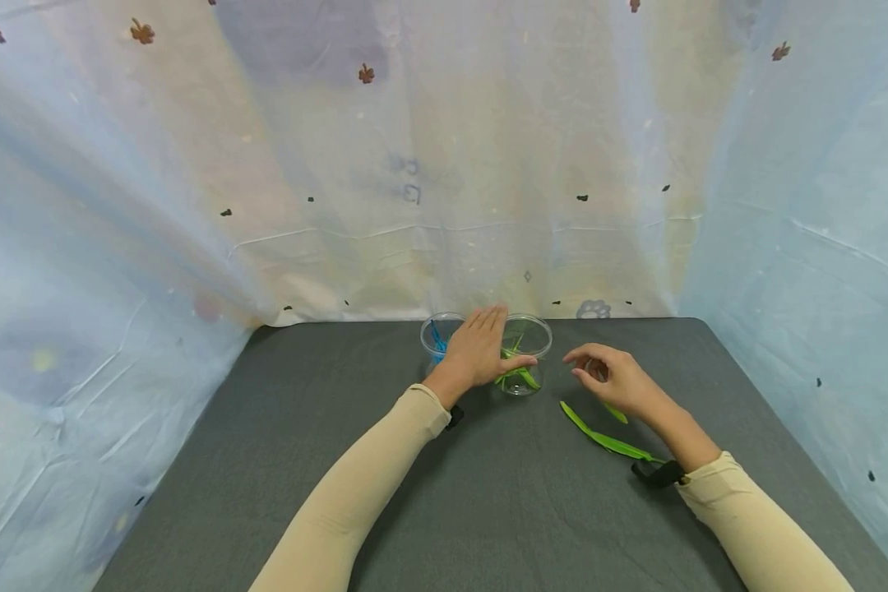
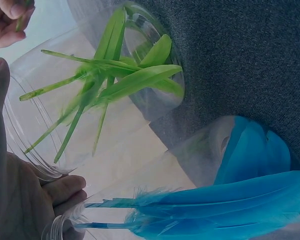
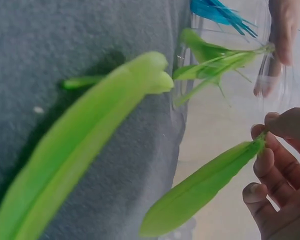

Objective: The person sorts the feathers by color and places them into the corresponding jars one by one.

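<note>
My left hand (image 1: pixel 477 345) holds a clear jar (image 1: pixel 520 388) near its rim, the thumb on one side and fingers on the other. Inside that jar lie several green feathers (image 2: pixel 135 80), crossing each other. Beside it stands a second clear jar (image 1: pixel 425 339) with blue feathers (image 2: pixel 230 200); the left fingers reach between the two. To the right, above the table, my right hand (image 1: pixel 617 380) pinches a green feather (image 3: pixel 205 190) by its quill, with the vane pointing down. Below that hand a loose green feather (image 1: pixel 599 437) lies on the cloth.
A dark grey cloth (image 1: pixel 326 386) covers the table. Right behind the jars hangs a pale patterned curtain (image 1: pixel 474 164), which also closes off both sides. Dark straps with small devices sit on both wrists. A narrow green tip (image 3: pixel 85 81) shows past the loose feather.
</note>
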`<move>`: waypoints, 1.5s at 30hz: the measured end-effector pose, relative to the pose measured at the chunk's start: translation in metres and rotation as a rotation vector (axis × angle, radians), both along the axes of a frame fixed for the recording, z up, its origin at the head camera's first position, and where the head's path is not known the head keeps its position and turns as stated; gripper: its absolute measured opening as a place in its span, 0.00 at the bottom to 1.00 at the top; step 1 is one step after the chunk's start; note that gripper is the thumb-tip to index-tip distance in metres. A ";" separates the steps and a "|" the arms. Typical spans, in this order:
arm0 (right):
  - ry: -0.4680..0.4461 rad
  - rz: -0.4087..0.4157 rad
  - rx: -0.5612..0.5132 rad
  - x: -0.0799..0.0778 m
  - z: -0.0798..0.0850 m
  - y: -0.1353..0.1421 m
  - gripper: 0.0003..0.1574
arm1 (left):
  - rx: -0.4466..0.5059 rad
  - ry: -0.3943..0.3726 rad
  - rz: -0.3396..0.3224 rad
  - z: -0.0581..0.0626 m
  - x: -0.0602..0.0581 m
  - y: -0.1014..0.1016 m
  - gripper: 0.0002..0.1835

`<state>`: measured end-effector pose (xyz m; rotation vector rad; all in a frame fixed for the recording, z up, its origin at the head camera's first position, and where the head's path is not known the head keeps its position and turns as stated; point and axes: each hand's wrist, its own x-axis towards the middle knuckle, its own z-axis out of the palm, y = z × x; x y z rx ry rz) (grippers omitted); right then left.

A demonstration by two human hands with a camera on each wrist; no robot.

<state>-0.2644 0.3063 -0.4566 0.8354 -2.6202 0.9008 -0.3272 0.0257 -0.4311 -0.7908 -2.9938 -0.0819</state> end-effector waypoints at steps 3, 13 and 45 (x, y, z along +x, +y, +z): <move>0.026 -0.022 0.001 -0.001 0.003 0.002 0.13 | 0.004 0.002 0.000 -0.001 0.000 0.000 0.63; 0.061 -0.091 -0.038 -0.002 0.017 0.006 0.11 | 0.018 -0.006 -0.003 0.000 -0.001 0.000 0.63; 0.277 -0.182 -0.571 0.001 0.060 0.000 0.09 | 0.003 -0.005 -0.015 0.001 -0.001 0.000 0.62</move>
